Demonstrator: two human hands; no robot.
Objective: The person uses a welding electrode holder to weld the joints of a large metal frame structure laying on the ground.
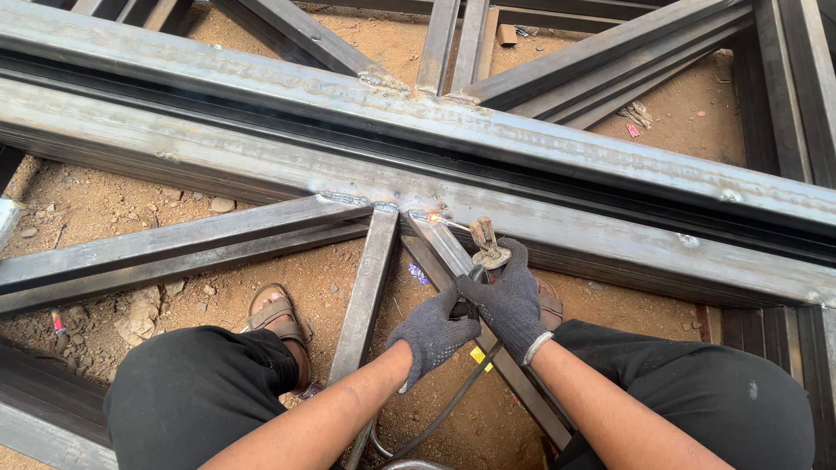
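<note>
Both gloved hands, left hand (433, 335) and right hand (509, 302), grip clamped on the electrode holder (484, 246), near a red scrap (633, 130).

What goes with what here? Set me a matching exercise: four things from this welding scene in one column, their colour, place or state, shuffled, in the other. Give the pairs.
Things:
1. right hand
2. sandal
3. welding rod tip
4. cable

Descriptions:
A. glowing orange
B. brown, on the dirt
C. gloved, gripping the electrode holder
D. trailing down between the knees

Pairs: 1-C, 2-B, 3-A, 4-D
</note>
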